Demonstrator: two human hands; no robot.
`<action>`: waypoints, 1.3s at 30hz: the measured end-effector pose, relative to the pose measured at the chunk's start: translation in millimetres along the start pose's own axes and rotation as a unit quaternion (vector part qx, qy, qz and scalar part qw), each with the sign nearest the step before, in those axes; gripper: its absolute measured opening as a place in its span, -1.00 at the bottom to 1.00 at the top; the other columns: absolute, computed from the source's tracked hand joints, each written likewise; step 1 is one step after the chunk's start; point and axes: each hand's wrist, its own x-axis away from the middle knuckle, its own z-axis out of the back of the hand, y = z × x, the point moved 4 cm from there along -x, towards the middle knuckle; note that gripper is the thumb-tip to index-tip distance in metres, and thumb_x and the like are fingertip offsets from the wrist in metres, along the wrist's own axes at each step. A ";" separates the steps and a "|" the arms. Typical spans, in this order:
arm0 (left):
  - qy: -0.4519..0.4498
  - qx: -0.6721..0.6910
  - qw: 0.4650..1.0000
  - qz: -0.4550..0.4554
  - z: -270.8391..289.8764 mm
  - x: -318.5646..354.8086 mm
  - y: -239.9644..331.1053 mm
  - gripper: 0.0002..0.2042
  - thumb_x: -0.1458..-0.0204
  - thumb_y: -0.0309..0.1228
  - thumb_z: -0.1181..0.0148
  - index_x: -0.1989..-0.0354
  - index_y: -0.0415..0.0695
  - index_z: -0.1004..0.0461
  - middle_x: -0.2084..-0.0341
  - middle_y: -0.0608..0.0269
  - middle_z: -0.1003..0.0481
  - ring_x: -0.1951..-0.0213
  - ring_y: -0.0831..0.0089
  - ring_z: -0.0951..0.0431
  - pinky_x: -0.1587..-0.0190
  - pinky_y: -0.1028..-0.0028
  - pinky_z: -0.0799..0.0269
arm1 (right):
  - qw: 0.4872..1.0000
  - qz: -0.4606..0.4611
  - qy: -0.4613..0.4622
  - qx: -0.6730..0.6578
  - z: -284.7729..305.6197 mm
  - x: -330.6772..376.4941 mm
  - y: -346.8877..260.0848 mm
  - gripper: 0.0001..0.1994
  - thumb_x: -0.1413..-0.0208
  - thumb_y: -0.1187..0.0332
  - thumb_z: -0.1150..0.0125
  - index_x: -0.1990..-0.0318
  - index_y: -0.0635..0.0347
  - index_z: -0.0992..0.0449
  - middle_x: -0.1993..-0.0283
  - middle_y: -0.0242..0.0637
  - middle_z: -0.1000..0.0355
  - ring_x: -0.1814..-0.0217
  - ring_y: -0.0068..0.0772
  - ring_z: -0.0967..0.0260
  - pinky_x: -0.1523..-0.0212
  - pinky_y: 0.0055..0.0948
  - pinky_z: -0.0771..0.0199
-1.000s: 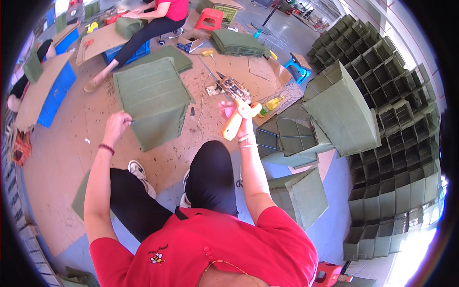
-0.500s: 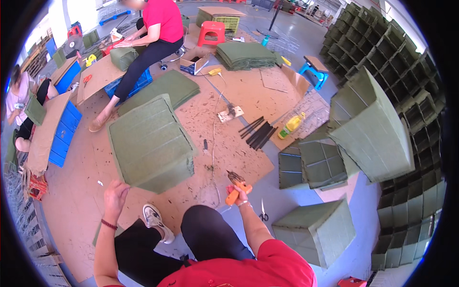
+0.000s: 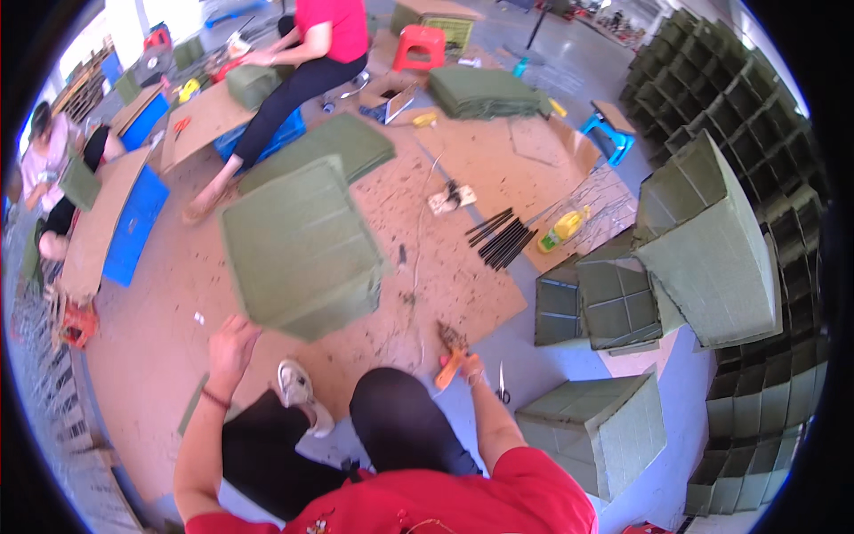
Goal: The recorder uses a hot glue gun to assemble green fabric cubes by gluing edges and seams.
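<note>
A large green fabric-covered box [image 3: 298, 240] with ribbed faces sits in front of me, its edges slightly blurred. My left hand [image 3: 233, 345] is closed at its near left corner, fingertips pinched on the edge. My right hand [image 3: 471, 367] grips an orange glue gun [image 3: 452, 363] by its handle. The gun's dark, grimy nozzle [image 3: 450, 336] points away from me, apart from the box. Scissors [image 3: 503, 384] with dark handles lie on the floor just right of that hand.
Black sticks [image 3: 507, 242], a yellow bottle [image 3: 562, 230] and a power strip [image 3: 451, 198] lie ahead. Green boxes [image 3: 592, 432] stand at right before a tall stack [image 3: 721, 98]. Flat green panels [image 3: 485, 92] are piled behind. Another person in red [image 3: 331, 31] sits far left.
The view has shifted, moving the scene rightward and slightly up. My right hand has tilted the glue gun a little. My left hand stays at the box's corner.
</note>
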 end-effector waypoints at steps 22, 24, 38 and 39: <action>0.120 -0.115 0.985 -0.035 -19.1 35.4 0.3 -0.79 0.29 -0.53 -0.05 0.38 -0.18 -0.43 0.45 0.28 -0.35 0.33 0.38 -0.37 0.34 0.44 -0.35 | 0.810 0.244 -0.295 -0.445 47.4 232.9 -335.6 -0.62 -0.02 0.04 -0.17 0.41 0.26 -0.45 0.52 -0.27 -0.46 0.57 -0.51 -0.39 0.57 -0.60 -0.36; 0.122 -0.114 0.985 -0.034 -20.6 36.7 -0.2 -0.78 0.30 -0.52 -0.05 0.37 -0.18 -0.43 0.44 0.28 -0.35 0.32 0.37 -0.37 0.33 0.44 -0.35 | 0.800 0.272 -0.295 -0.447 48.2 234.1 -337.8 -0.74 -0.02 0.19 -0.22 0.40 0.24 -0.47 0.51 -0.29 -0.46 0.56 -0.55 -0.38 0.56 -0.62 -0.35; 0.119 -0.134 0.982 -0.060 -35.3 46.4 2.7 -0.73 0.31 -0.55 -0.05 0.32 -0.21 -0.44 0.44 0.25 -0.36 0.34 0.34 -0.39 0.35 0.42 -0.34 | 0.760 0.456 -0.222 -0.407 33.0 211.7 -326.8 -0.92 -0.04 0.43 -0.15 0.47 0.16 -0.47 0.53 -0.42 -0.45 0.55 -0.69 -0.30 0.49 -0.68 -0.22; 0.122 -0.134 0.982 -0.058 -35.4 45.8 1.3 -0.73 0.31 -0.55 -0.05 0.32 -0.22 -0.44 0.46 0.24 -0.35 0.35 0.33 -0.38 0.35 0.42 -0.34 | 0.754 0.459 -0.227 -0.412 32.4 212.6 -327.8 -0.92 -0.05 0.44 -0.15 0.47 0.16 -0.47 0.53 -0.42 -0.45 0.55 -0.68 -0.30 0.49 -0.68 -0.21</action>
